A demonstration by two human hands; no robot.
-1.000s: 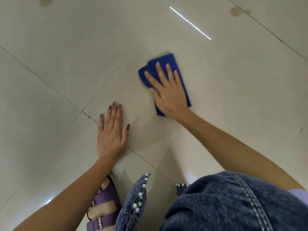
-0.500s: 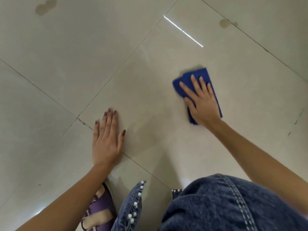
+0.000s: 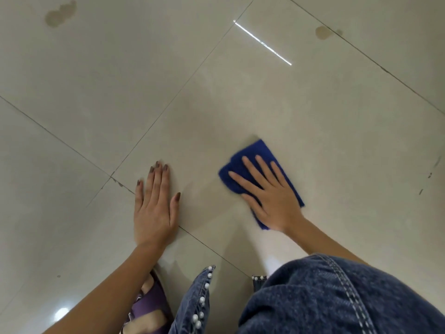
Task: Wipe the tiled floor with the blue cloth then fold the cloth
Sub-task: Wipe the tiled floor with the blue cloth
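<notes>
Pressing flat on the cloth point(image 3: 261, 162), the right hand point(image 3: 269, 198) lies palm down with its fingers point(image 3: 250, 167) spread apart and straight, not curled around anything; the blue fabric shows beyond the fingertips, along the outer edge of the hand and under the heel of the palm. The cloth is bunched into a rough oblong and sits on the floor point(image 3: 313, 121) in the middle of a large pale tile, to the right of the left hand point(image 3: 154, 208) and apart from it. The left hand rests palm down on bare tile, fingers together and extended, thumb out to the side, holding nothing; its palm lies over a grout line. Dark polish shows on its nails. Two brownish stains mark the floor farther off, one point(image 3: 60, 14) at the upper left and one point(image 3: 323, 32) at the upper right beside a grout line. A bright streak point(image 3: 262, 43) of reflected light crosses the tile between them. Denim point(image 3: 325, 297) with pearl-like beads and a purple sandal point(image 3: 151, 307) fill the bottom edge.
</notes>
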